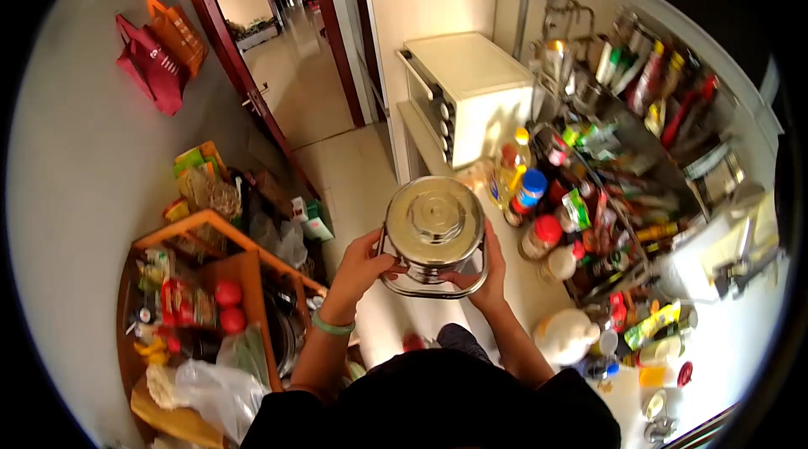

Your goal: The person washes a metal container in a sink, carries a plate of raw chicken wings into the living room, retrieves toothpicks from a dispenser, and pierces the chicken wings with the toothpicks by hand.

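The contents of the round, polished silver metal pot point(427, 262) cannot be seen: a round, stepped metal lid point(435, 212) covers its top. The pot is held in front of the torso, above the floor, between both hands. The left hand point(364, 268) is partly curled against the pot's left side, thumb toward the front; the right hand point(488, 270) is partly curled against the right side, thumb likewise forward. The fingers behind and under the pot are largely hidden. A curved metal handle point(433, 293) hangs at the near side.

On the right counter, a clear plastic bottle with a yellow cap point(505, 178) contains yellow liquid. Near it stand a jar with a blue lid point(530, 184) and a jar with a red lid point(543, 233); their contents are hard to make out. Labels throughout are illegible.

At left, an orange-brown wooden rack point(259, 268) holds two round red objects point(229, 306) and a translucent white plastic bag point(220, 394), its contents unclear. The dark circular border cuts off the outer edges.
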`<action>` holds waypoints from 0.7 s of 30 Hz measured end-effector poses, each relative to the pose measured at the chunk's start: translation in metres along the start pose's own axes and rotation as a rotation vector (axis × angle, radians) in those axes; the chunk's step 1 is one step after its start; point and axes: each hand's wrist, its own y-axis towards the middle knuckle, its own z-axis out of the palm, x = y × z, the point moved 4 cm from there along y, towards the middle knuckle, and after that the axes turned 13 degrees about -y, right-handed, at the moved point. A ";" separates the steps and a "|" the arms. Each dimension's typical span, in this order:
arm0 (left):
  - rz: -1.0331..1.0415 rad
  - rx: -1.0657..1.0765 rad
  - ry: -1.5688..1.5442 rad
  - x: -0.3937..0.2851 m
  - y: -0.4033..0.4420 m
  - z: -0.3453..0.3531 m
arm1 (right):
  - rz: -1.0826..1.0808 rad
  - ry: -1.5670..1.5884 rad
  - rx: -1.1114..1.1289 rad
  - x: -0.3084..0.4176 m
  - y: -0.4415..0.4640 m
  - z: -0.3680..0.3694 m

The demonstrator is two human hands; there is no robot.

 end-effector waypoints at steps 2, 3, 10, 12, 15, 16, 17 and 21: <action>0.028 0.008 0.106 -0.027 0.054 -0.011 | 0.002 -0.002 -0.043 -0.003 0.052 0.012; 0.038 0.002 0.104 -0.039 0.083 -0.015 | 0.023 -0.052 -0.053 -0.010 0.075 0.018; 0.254 0.151 0.444 -0.123 0.279 -0.020 | 0.100 -0.062 -0.207 -0.076 0.233 0.049; 0.391 0.222 0.535 -0.149 0.335 -0.015 | 0.024 -0.031 -0.310 -0.091 0.280 0.056; 0.374 0.297 0.528 -0.181 0.413 -0.013 | 0.125 -0.051 -0.332 -0.125 0.350 0.062; 0.408 0.317 0.503 -0.191 0.435 -0.013 | 0.065 -0.066 -0.337 -0.130 0.374 0.067; 0.365 0.329 0.551 -0.200 0.461 -0.016 | 0.067 -0.118 -0.342 -0.132 0.397 0.072; 0.296 0.385 0.539 -0.211 0.557 -0.028 | 0.148 -0.190 -0.332 -0.162 0.467 0.089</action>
